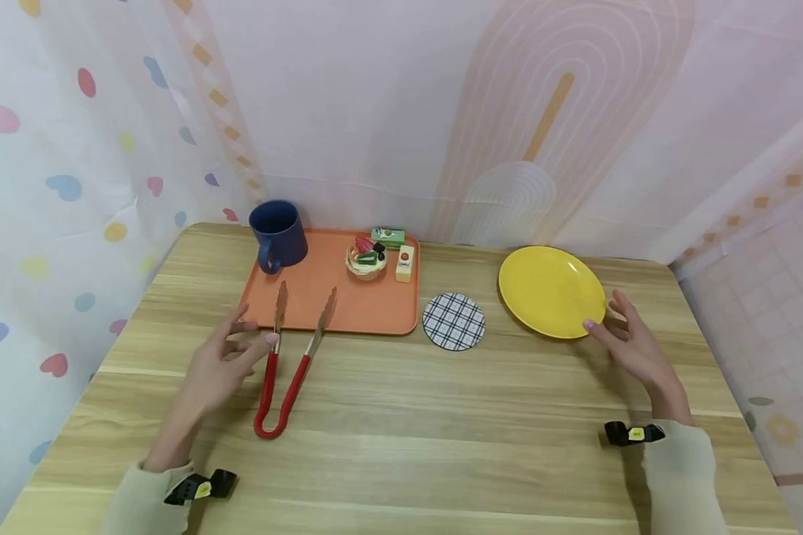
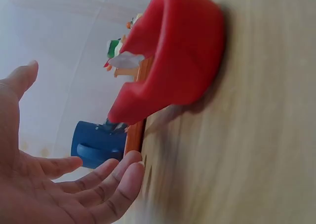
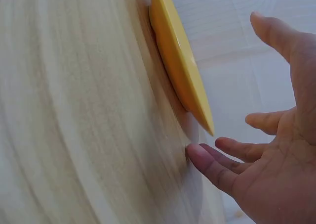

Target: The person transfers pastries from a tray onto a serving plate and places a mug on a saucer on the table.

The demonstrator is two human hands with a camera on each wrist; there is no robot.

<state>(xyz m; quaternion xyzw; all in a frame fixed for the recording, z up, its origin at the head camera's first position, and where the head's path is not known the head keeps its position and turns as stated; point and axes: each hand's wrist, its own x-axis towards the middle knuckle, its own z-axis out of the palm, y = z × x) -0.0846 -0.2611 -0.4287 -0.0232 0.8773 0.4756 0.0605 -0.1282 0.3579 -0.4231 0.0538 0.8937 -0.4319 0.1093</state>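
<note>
Red-handled tongs point(image 1: 284, 394) lie spread apart, their metal tips over the front edge of an orange tray point(image 1: 321, 305). My left hand point(image 1: 221, 364) hovers beside the tongs with fingers spread; in the left wrist view the palm point(image 2: 64, 194) holds nothing. At the right, a yellow plate point(image 1: 552, 293) lies on the table. My right hand point(image 1: 632, 342) is at the plate's right rim, fingers apart. The right wrist view shows that hand point(image 3: 276, 159) just off the rim of the plate point(image 3: 177, 61), gripping nothing.
On the tray stand a blue mug point(image 1: 279, 234), a toy fruit tart point(image 1: 366, 260), a green cake piece point(image 1: 388, 237) and a small cream-coloured cake point(image 1: 404, 264). A round checked coaster point(image 1: 453, 321) lies between tray and plate. A patterned curtain point(image 1: 375, 111) hangs behind the wooden table point(image 1: 442, 446).
</note>
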